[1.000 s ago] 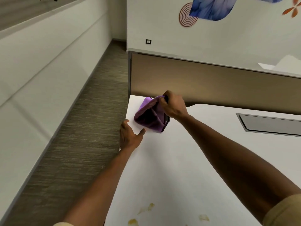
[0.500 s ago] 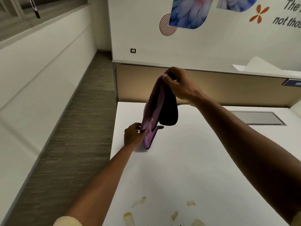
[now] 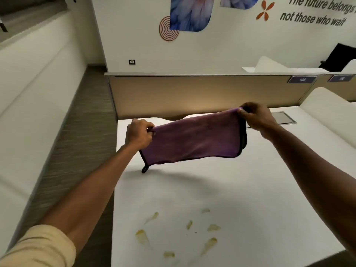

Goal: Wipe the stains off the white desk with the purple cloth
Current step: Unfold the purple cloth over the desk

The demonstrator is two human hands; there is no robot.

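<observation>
The purple cloth [image 3: 194, 138], its rear layer hidden, is pinched taut above the white desk [image 3: 250, 189] by the left hand [image 3: 139, 136] and right hand [image 3: 256, 116], beyond the yellowish stains [image 3: 179, 234], before a beige partition [image 3: 192, 93]

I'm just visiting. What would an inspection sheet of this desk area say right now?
Surface: white desk, yellowish stains near the front edge.
Job's things: purple cloth held spread above the desk, away from the stains.
Clutter: nothing seen.
Hands: left hand and right hand each pinch a top corner of the cloth.
Cables: nothing seen; grey hatch in the desk.
Surroundings: tan divider, wall lettering, carpet.
</observation>
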